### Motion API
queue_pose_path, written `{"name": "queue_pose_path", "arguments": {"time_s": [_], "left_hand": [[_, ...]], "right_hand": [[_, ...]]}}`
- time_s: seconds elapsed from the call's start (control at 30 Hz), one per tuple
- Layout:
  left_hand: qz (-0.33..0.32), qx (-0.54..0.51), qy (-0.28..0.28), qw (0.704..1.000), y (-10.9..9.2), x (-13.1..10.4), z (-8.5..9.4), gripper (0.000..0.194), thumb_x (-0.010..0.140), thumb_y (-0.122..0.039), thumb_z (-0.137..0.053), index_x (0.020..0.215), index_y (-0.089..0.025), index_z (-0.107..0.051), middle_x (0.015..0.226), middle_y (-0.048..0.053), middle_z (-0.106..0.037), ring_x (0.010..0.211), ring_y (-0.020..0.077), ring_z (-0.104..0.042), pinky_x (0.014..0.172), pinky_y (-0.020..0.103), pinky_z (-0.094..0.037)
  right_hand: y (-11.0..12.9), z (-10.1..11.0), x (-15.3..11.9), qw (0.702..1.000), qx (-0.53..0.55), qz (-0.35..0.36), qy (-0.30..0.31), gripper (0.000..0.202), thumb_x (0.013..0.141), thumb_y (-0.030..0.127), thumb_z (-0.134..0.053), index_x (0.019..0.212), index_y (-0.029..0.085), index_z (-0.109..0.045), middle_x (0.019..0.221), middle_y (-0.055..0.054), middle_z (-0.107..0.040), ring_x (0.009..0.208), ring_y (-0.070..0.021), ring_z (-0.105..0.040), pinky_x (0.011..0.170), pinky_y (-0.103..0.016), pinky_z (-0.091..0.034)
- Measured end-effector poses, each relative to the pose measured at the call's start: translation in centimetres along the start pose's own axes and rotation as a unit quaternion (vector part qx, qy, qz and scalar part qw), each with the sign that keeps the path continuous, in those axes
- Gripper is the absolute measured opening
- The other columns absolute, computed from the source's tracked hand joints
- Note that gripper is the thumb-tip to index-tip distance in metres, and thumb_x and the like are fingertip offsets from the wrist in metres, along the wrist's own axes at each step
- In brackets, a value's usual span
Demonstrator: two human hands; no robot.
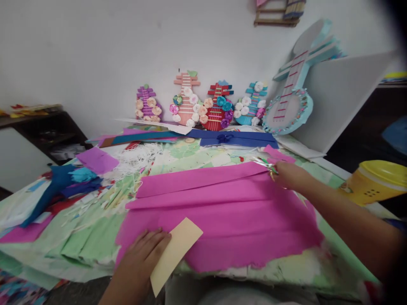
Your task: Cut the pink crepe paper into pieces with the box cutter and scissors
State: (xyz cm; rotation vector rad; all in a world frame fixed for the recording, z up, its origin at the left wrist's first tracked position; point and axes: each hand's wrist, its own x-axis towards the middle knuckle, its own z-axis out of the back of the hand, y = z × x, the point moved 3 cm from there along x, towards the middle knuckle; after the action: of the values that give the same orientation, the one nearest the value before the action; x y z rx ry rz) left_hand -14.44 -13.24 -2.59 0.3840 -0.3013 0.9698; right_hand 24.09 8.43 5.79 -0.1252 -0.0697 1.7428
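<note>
A wide magenta sheet (235, 212) with several creases across it, crepe paper or felt by its look, lies spread over the table in front of me. My left hand (148, 250) rests at its near left edge, with a cream card strip (178, 252) held along the thumb side; the thumb itself is hidden. At the sheet's far right corner, my right hand (288, 174) grips a pair of scissors (262, 162). Their blades point left along the far edge, where a folded magenta strip (203, 178) lies. Whether the blades are open is too small to tell.
Several flower-decorated toy guitars (216, 110) lean on the wall, and a large pale-blue guitar (289, 89) stands at right. White string (136, 159) and coloured scraps (63, 186) cover the left side. A yellow tub (375, 182) stands right of my forearm.
</note>
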Motion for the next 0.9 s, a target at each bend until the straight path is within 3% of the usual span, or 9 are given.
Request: {"name": "queue_pose_path", "arguments": {"time_s": [0.1, 0.2, 0.37, 0.47, 0.6, 0.7, 0.8, 0.9], "left_hand": [[0.01, 0.004, -0.001, 1.0, 0.1, -0.2, 0.0, 0.041, 0.074, -0.026, -0.048, 0.114, -0.017, -0.045, 0.103, 0.01, -0.058, 0.099, 0.0242, -0.052, 0.086, 0.04, -0.038], [0.009, 0.003, -0.011, 1.0, -0.1, -0.1, -0.1, 0.042, 0.074, -0.026, -0.047, 0.115, -0.016, -0.044, 0.104, 0.01, -0.058, 0.101, 0.0252, -0.05, 0.086, 0.041, -0.037], [0.011, 0.002, -0.008, 1.0, -0.3, 0.1, -0.4, 0.043, 0.074, -0.027, -0.045, 0.116, -0.017, -0.043, 0.103, 0.01, -0.058, 0.099, 0.0251, -0.05, 0.085, 0.041, -0.037], [0.005, 0.012, -0.026, 1.0, -0.3, 0.2, -0.2, 0.041, 0.076, -0.026, -0.042, 0.115, -0.017, -0.044, 0.102, 0.01, -0.058, 0.097, 0.0245, -0.051, 0.083, 0.04, -0.038], [-0.009, 0.028, -0.03, 0.999, -0.6, 1.1, 0.4, 0.041, 0.073, -0.024, -0.043, 0.113, -0.017, -0.047, 0.099, 0.008, -0.06, 0.094, 0.0233, -0.053, 0.08, 0.037, -0.04], [-0.028, 0.046, -0.033, 0.998, -1.0, 2.2, 0.9, 0.039, 0.071, -0.022, -0.044, 0.11, -0.017, -0.049, 0.097, 0.008, -0.061, 0.091, 0.0227, -0.053, 0.077, 0.035, -0.041], [-0.031, 0.051, -0.042, 0.997, -1.1, 2.7, 1.0, 0.037, 0.071, -0.021, -0.043, 0.108, -0.015, -0.05, 0.097, 0.01, -0.06, 0.091, 0.0228, -0.053, 0.077, 0.035, -0.04], [-0.018, 0.029, -0.033, 0.999, -0.8, 2.4, 0.5, 0.04, 0.072, -0.022, -0.043, 0.111, -0.015, -0.048, 0.1, 0.01, -0.059, 0.094, 0.0237, -0.051, 0.08, 0.037, -0.039]], "right_hand": [[-3.6, -0.8, 0.9, 0.999, -0.001, -0.017, 0.029, 0.022, 0.074, 0.025, -0.042, 0.057, 0.017, -0.054, 0.059, -0.008, -0.057, 0.056, -0.0174, -0.052, 0.05, -0.027, -0.032], [-5.2, -1.5, 1.7, 0.999, 0.007, -0.042, 0.034, 0.024, 0.074, 0.03, -0.043, 0.056, 0.018, -0.053, 0.06, -0.007, -0.057, 0.055, -0.0167, -0.052, 0.049, -0.026, -0.032], [-4.0, -2.0, 3.6, 0.998, 0.027, -0.032, 0.035, 0.03, 0.073, 0.043, -0.043, 0.067, 0.017, -0.058, 0.06, -0.007, -0.057, 0.058, -0.0188, -0.052, 0.052, -0.028, -0.034], [-3.2, -2.4, 4.4, 0.998, 0.038, -0.02, 0.049, 0.026, 0.069, 0.04, -0.05, 0.072, 0.016, -0.06, 0.062, -0.008, -0.058, 0.061, -0.0197, -0.053, 0.053, -0.027, -0.034], [-3.8, -2.6, 4.0, 0.997, 0.052, -0.038, 0.043, 0.026, 0.07, 0.04, -0.05, 0.073, 0.016, -0.06, 0.064, -0.008, -0.059, 0.059, -0.0183, -0.053, 0.051, -0.026, -0.034], [-5.5, -2.1, 3.1, 0.995, 0.066, -0.07, 0.017, 0.032, 0.074, 0.043, -0.044, 0.073, 0.015, -0.06, 0.062, -0.009, -0.06, 0.054, -0.0158, -0.053, 0.048, -0.025, -0.033], [-7.7, -1.6, 2.1, 0.991, 0.05, -0.124, -0.029, 0.039, 0.077, 0.042, -0.038, 0.077, 0.01, -0.06, 0.067, -0.016, -0.06, 0.054, -0.0172, -0.053, 0.047, -0.026, -0.032], [-9.3, -1.7, 1.6, 0.986, 0.014, -0.153, -0.068, 0.033, 0.073, 0.037, -0.047, 0.078, 0.007, -0.061, 0.07, -0.021, -0.06, 0.055, -0.0189, -0.054, 0.047, -0.028, -0.031]]}}
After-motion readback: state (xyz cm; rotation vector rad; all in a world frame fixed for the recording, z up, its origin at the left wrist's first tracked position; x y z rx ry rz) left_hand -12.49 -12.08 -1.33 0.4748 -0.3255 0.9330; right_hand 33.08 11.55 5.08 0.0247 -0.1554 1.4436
